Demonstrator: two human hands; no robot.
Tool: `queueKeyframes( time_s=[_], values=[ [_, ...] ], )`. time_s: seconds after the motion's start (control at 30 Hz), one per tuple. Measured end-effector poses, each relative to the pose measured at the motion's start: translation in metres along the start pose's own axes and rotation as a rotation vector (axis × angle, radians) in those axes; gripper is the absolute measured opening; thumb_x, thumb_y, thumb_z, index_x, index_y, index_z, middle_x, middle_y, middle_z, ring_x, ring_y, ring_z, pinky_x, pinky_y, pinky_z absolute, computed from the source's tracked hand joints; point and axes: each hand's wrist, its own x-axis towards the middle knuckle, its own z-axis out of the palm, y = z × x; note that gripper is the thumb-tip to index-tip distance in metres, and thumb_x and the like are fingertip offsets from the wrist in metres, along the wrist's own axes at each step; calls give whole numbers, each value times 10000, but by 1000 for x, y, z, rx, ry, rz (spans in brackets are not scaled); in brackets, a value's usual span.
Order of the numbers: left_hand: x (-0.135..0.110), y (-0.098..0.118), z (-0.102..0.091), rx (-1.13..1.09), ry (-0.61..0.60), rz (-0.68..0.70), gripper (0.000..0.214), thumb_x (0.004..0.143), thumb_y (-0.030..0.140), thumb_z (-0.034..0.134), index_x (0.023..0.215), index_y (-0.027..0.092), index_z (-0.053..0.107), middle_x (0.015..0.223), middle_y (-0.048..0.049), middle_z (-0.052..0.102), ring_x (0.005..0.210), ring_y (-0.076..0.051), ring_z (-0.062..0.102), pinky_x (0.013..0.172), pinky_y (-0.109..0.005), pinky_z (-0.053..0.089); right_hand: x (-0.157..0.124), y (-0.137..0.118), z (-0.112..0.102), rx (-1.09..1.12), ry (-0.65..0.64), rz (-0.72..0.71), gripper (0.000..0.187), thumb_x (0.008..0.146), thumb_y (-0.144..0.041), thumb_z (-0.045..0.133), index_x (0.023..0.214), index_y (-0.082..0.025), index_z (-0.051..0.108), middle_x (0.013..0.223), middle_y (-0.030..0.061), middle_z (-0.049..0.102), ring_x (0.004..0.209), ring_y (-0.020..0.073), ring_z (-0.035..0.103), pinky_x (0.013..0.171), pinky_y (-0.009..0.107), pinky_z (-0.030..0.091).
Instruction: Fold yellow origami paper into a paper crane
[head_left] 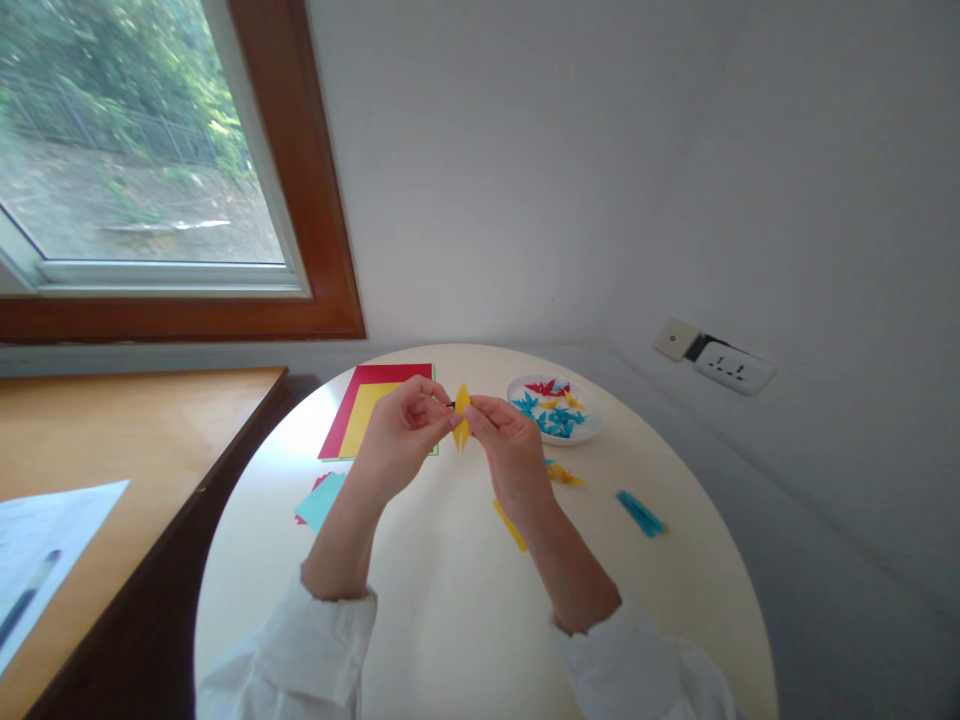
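Between my two hands is a small folded piece of yellow paper (463,418), held upright above the round table. My left hand (401,425) pinches its left side with thumb and fingertips. A small dark bit shows at those fingertips, too small to name. On the other side, my right hand (510,440) has its thumb and fingers closed on the paper's right face. Beyond my right hand stands a white plate (595,425) with several folded paper cranes (559,421) in blue, red and yellow.
Red and yellow paper sheets (373,408) lie behind my left hand, with small light-blue squares (323,500) nearer. A yellow crane (566,476), a yellow strip (511,526) and folded blue strips (640,513) lie to the right. A wooden desk (187,420) stands left of the round table (450,640).
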Motion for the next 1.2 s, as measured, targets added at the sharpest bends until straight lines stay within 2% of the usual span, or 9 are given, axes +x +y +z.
queueKeyframes(
  time_s=[0.1,0.27,0.53,0.7,0.9,1.07,1.2],
  values=[
    [1,-1,0,-37,37,14,208,666,272,680,759,192,512,539,49,568,484,-91,505,454,-198,367,-1,-1,1,-66,37,-74,175,625,-270,747,781,-216,690,758,4,694,728,142,616,716,294,484],
    [2,-4,0,-51,22,34,207,675,263,675,833,188,565,563,37,592,515,-104,540,469,-206,393,-1,-3,0,-181,25,-155,96,658,-272,721,720,-212,677,721,6,687,704,144,617,685,290,481],
    [2,-6,-1,-26,-35,70,212,701,251,675,886,189,594,592,31,598,536,-93,525,471,-193,392,-1,-10,0,-168,11,-100,82,627,-256,709,672,-209,660,665,-9,662,650,137,591,615,275,461],
    [2,-6,-1,-20,-52,84,192,729,251,649,906,191,601,589,33,582,540,-92,520,479,-197,388,-1,-9,0,-104,-15,-66,109,632,-277,708,686,-204,648,641,-23,626,615,118,552,616,271,448],
    [1,-5,-2,-40,-66,80,211,726,235,650,923,190,591,572,43,558,540,-93,507,480,-194,381,1,-6,-1,-103,-53,-63,101,655,-272,696,702,-198,645,627,-34,605,545,87,495,548,241,409],
    [3,-8,-2,-59,-112,91,235,737,234,650,956,190,580,586,41,552,555,-95,513,492,-195,391,3,-5,-5,-88,-97,-29,159,631,-266,716,762,-200,655,703,-16,648,594,98,540,588,248,442],
    [4,-11,-3,-77,-153,88,244,749,241,641,981,200,574,613,36,551,593,-109,542,518,-209,410,3,-3,-7,-88,-129,-39,117,657,-264,704,743,-210,646,714,-20,642,653,107,568,624,248,452]
  ],
)
